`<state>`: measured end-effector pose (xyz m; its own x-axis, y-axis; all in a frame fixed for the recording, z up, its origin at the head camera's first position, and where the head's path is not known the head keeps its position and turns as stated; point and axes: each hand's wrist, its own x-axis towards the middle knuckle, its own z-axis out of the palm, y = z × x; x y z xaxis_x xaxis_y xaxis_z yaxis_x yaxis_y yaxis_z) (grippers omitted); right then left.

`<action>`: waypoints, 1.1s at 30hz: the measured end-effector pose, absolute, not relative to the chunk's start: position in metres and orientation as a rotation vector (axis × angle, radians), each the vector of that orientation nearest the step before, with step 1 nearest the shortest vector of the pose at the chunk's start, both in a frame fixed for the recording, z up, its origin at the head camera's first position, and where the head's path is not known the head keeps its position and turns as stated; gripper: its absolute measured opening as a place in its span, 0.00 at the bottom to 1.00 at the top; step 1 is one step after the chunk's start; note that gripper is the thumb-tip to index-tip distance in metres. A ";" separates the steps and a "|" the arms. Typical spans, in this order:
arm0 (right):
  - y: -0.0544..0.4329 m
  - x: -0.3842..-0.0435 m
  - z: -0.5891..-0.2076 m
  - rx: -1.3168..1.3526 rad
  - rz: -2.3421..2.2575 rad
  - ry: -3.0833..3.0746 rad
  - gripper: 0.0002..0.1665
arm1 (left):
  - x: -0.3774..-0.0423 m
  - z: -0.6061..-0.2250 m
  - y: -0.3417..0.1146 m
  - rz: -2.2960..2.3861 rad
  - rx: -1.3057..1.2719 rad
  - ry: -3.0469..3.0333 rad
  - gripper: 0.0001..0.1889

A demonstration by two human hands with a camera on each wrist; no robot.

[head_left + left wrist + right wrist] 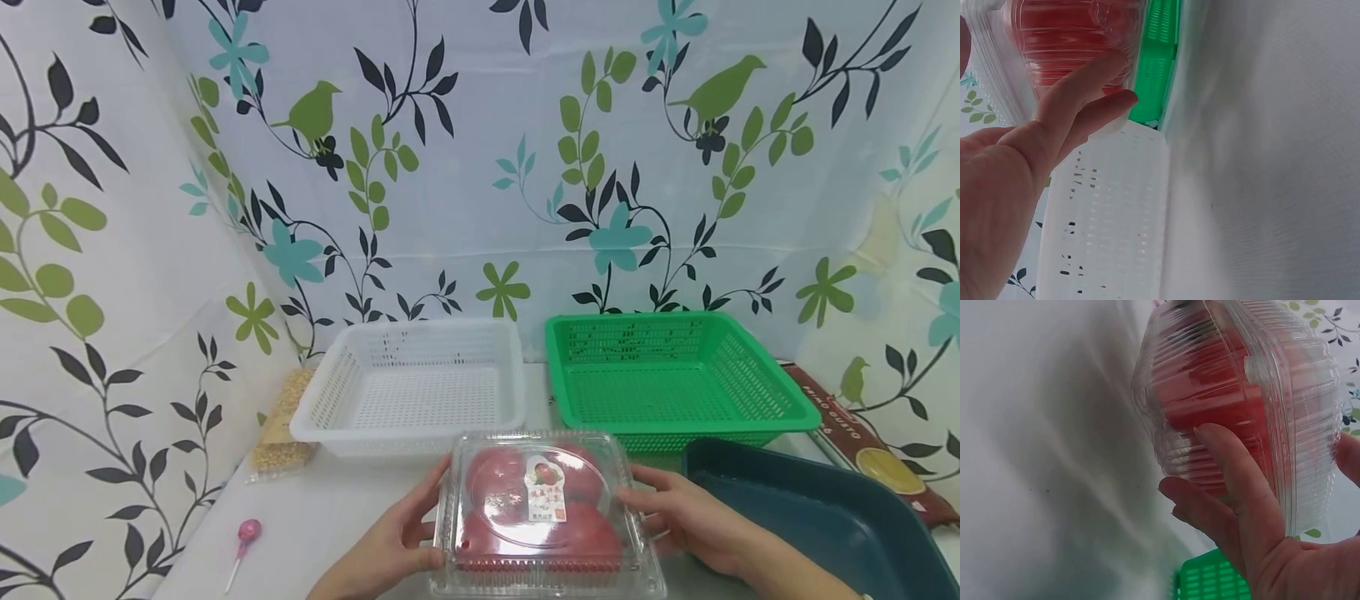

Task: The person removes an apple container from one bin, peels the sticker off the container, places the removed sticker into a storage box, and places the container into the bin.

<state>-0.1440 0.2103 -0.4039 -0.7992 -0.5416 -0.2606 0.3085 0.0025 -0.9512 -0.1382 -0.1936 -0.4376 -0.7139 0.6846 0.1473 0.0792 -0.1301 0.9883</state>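
Observation:
A clear plastic clamshell box (536, 517) with large red round fruit inside and a fruit label on its lid is held up between both hands in the head view. My left hand (401, 533) grips its left side, thumb near the front edge. On the opposite side my right hand (686, 517) grips the box, thumb by the lid rim. In the left wrist view, fingers (1079, 94) lie along the box's side and underside. The right wrist view has fingers (1235, 462) supporting the ribbed base, with the box raised off the white tabletop.
Behind the box stand a white basket (408, 433) and a green basket (675, 429). A dark blue tray (810, 517) lies at right, beside a brown-red package (862, 433). At left are a bag of grains (281, 454) and a pink lollipop (249, 531).

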 end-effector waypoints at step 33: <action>0.198 -0.148 -0.420 -0.144 -1.754 1.830 0.41 | -0.151 -0.461 -0.194 1.881 0.717 1.711 0.53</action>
